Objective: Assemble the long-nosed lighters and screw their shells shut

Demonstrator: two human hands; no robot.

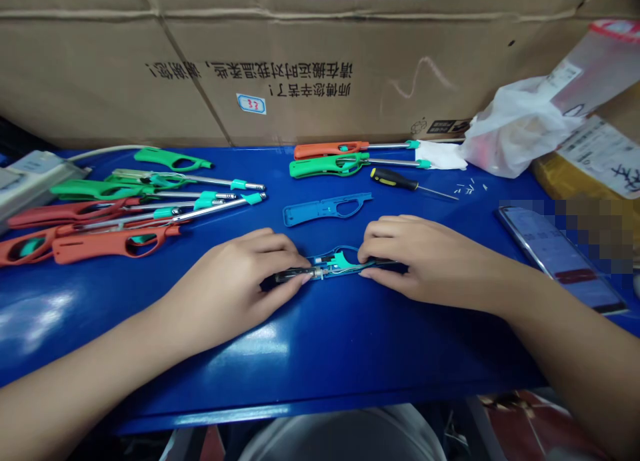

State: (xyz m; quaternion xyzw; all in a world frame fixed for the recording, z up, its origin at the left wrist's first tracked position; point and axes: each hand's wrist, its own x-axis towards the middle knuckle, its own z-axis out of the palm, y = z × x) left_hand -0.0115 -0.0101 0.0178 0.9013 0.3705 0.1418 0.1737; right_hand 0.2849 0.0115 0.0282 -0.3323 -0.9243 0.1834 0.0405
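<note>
A blue long-nosed lighter (341,262) lies opened in front of me, with a teal trigger, thin wires and a dark fuel tank in its half shell. My left hand (245,271) is closed around its left end, thumb and fingers pinching by the tank. At the other end, my right hand (415,258) pinches the lighter near a dark rod, whose far part my fingers hide. Just beyond both hands rests the loose blue half shell (327,209), inner side up.
Orange and green lighters (117,242) are piled at the left, beside a pale box (43,181). Further back are two assembled lighters (330,164), a screwdriver (395,179) and small screws (470,188). A phone (560,261) and plastic bag (510,124) sit right; a carton (280,48) stands behind.
</note>
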